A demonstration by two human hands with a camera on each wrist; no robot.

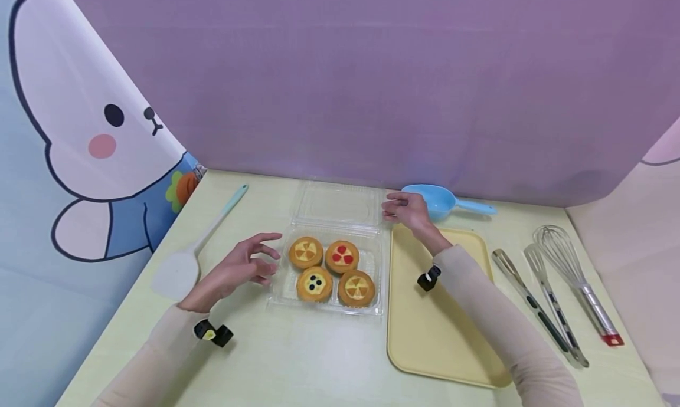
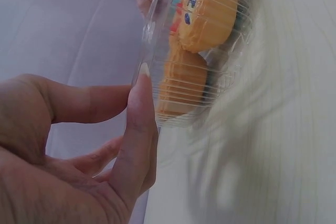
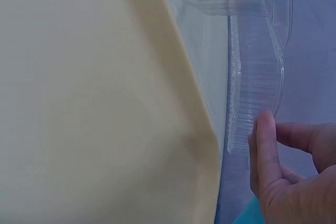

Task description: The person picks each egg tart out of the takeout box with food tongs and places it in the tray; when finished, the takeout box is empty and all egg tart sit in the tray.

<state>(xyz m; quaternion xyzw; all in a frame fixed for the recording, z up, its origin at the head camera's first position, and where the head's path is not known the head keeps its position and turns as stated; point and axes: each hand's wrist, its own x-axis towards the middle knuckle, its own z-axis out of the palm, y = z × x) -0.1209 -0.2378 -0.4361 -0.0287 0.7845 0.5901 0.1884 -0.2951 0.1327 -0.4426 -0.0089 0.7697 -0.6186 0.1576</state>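
A clear plastic clamshell box (image 1: 325, 308) holds several small tarts (image 1: 314, 284) topped with red, dark blue and yellow pieces. Its hinged lid (image 1: 339, 205) is folded back toward the wall. My left hand (image 1: 234, 271) is at the box's left edge, fingers spread and slightly bent, with fingertips right at the rim in the left wrist view. With thumb and fingertips, my right hand (image 1: 409, 211) pinches the lid's right edge. That pinch also shows in the right wrist view, where the fingers (image 3: 266, 153) overlap the lid.
A yellow tray (image 1: 425, 336) lies under my right forearm. Behind it sits a blue scoop (image 1: 432, 200). A white spatula (image 1: 177, 274) is on the left; tongs (image 1: 531, 304), a slotted utensil (image 1: 552, 304) and a whisk (image 1: 581, 283) are on the right. A purple backdrop (image 1: 372, 88) rises behind.
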